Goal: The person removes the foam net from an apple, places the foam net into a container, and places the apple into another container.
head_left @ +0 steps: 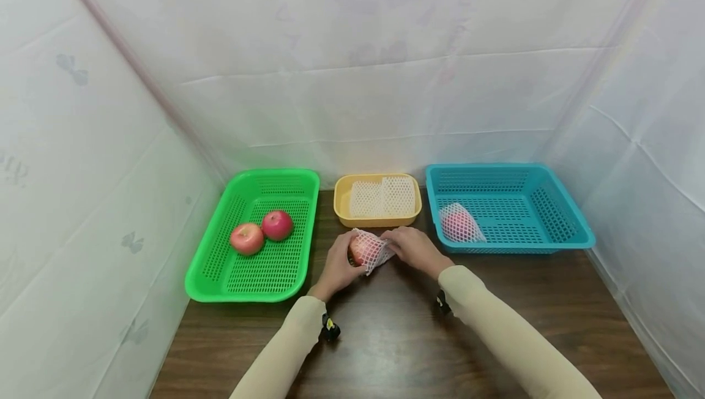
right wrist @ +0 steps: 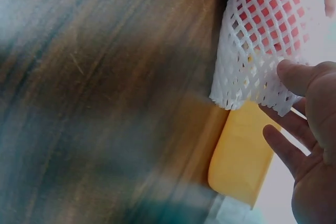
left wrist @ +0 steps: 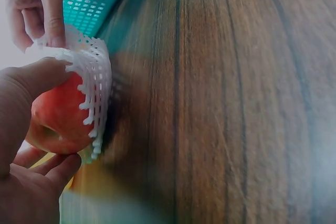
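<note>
Between both hands, close over the table, is a red apple point(left wrist: 60, 111) partly inside a white foam net sleeve point(right wrist: 247, 72). My left hand point(head_left: 337, 269) grips the apple from its left side, thumb on the net's edge and fingertips below the fruit. The apple's stem end faces out of the net's open end in the left wrist view. On the other side, my right hand point(head_left: 417, 249) pinches the loose end of the net between thumb and fingers. In the right wrist view the apple's red skin shows through the mesh.
A green basket point(head_left: 248, 296) on the left holds two bare apples point(head_left: 247, 238). Behind the hands, a small yellow tray point(head_left: 377, 223) contains white foam nets point(head_left: 382, 197). At right stands a blue basket point(head_left: 523, 246) with one netted apple point(head_left: 460, 226). White curtains surround the wooden table point(head_left: 407, 338).
</note>
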Motion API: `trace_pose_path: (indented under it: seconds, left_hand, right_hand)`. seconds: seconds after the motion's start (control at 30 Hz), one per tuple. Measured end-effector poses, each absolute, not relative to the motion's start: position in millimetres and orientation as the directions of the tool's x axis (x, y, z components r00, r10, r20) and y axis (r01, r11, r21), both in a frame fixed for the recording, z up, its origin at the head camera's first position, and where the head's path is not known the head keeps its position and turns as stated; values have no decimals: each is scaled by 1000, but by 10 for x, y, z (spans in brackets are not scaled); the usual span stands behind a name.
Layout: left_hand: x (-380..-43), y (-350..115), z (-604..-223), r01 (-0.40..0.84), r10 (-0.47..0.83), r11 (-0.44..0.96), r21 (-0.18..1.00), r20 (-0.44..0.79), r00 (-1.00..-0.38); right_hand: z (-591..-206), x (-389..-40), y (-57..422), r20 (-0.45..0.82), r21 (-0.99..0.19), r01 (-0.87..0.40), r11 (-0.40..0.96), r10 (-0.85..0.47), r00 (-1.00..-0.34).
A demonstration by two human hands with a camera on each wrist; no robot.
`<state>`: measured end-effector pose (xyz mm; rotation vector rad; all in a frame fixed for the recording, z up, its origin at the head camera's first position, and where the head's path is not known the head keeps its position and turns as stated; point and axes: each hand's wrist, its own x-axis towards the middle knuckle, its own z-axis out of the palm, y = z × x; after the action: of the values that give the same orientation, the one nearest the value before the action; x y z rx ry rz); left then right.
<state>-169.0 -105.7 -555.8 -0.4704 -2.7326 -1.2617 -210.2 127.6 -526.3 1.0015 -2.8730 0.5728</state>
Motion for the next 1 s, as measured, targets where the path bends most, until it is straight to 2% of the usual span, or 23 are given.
trace_pose_path:
  seconds: [0.13, 0.33, 0.53, 1.0]
  left_hand:
    - [-1652, -1108, -5556, 326, 223, 610, 722, 238, -945]
    - [-1601, -1173, -5550, 282, 192, 616, 735, 207, -959]
    - [-1571, -1210, -5562, 251, 164, 631, 734, 190, -968]
    - [-1492, -1299, -5591, 250, 126, 621, 743, 220, -967]
  right_hand:
    - [-5198, -2123, 1265, 168, -324, -615, 719, -596, -785]
    - [-5121, -2150, 1261, 191, -301, -650, 698, -624, -758]
    - [-5009, -2184, 1267, 145, -292, -639, 711, -628, -765]
    - [-4768, -2204, 1246, 166, -248, -659, 710, -640, -751]
